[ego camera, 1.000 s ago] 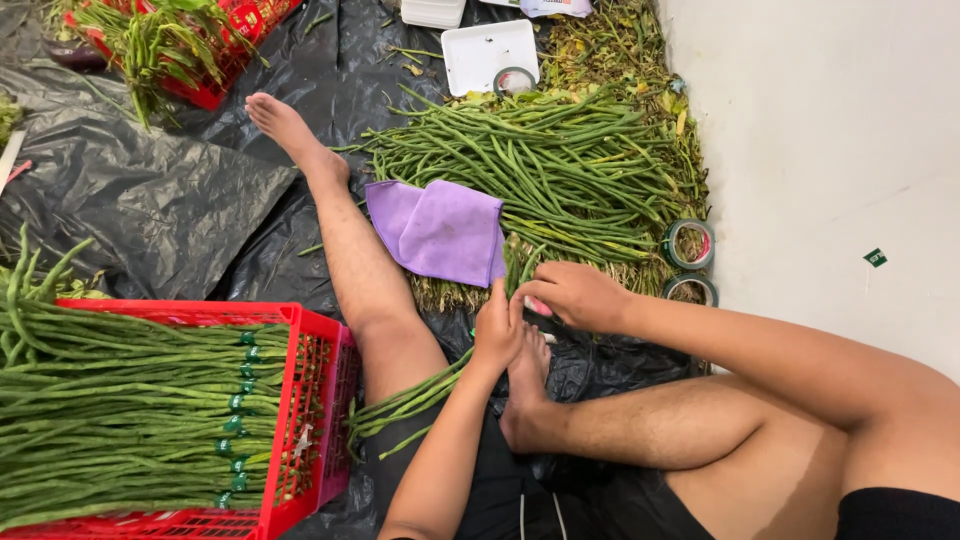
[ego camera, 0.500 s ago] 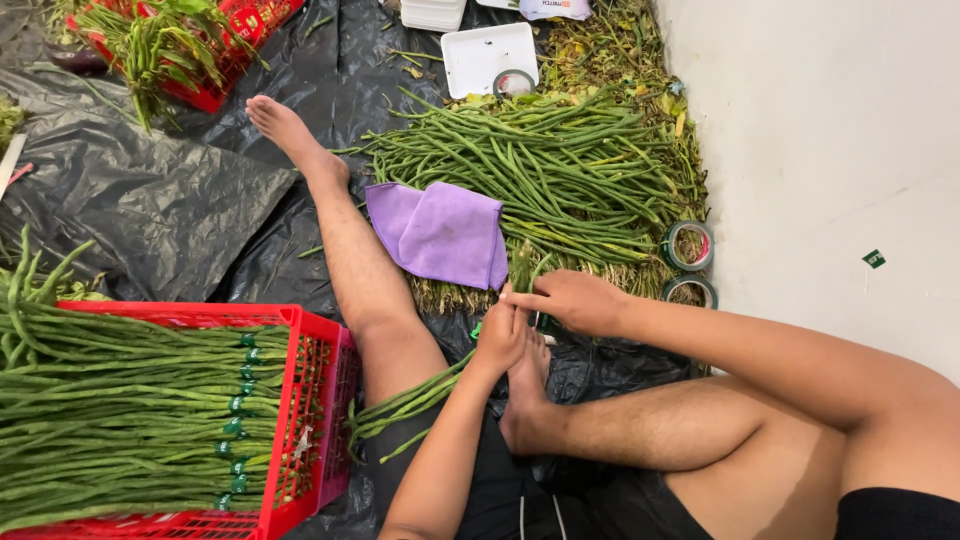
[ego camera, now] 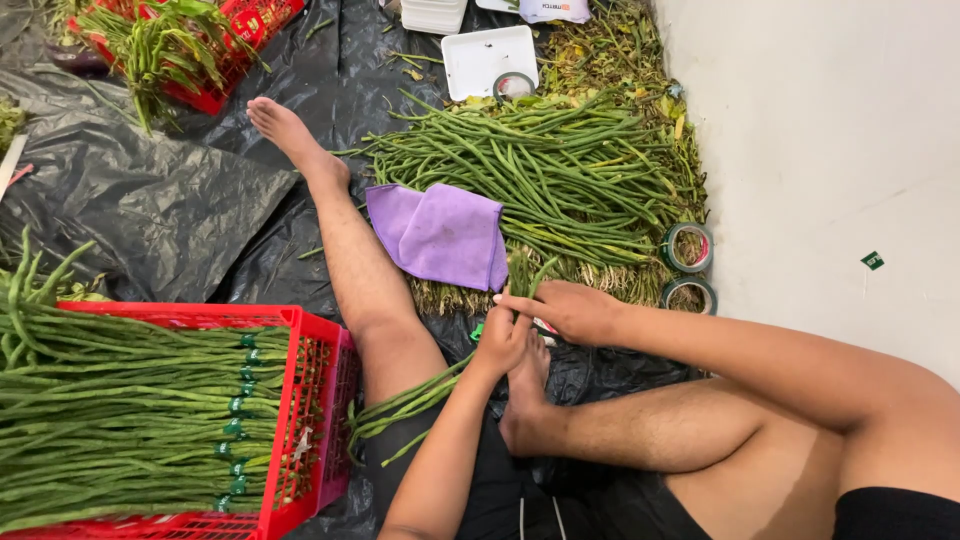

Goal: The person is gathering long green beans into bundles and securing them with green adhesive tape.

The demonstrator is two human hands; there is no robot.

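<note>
I sit on black plastic sheeting with one leg stretched out and the other folded. My left hand [ego camera: 500, 342] and my right hand [ego camera: 566, 310] meet above my folded foot, both closed around a thin bundle of long green beans [ego camera: 405, 405]. The bundle runs from my thigh up through both hands, and its cut ends poke out past my fingers. A bit of green tape [ego camera: 478, 330] shows beside my left hand. A purple cloth [ego camera: 440, 232] lies just beyond the hands, against a big loose pile of long beans [ego camera: 540, 170].
A red crate [ego camera: 315, 400] at my left holds taped bean bundles. Two green tape rolls [ego camera: 688, 248] lie by the white wall [ego camera: 830, 150]. A white tray [ego camera: 485, 55] with another tape roll sits farther off, and a second red crate [ego camera: 225, 60] of greens is at the far left.
My right hand has slid a little down and left toward my left hand. The bean ends now stick out farther between the two hands.
</note>
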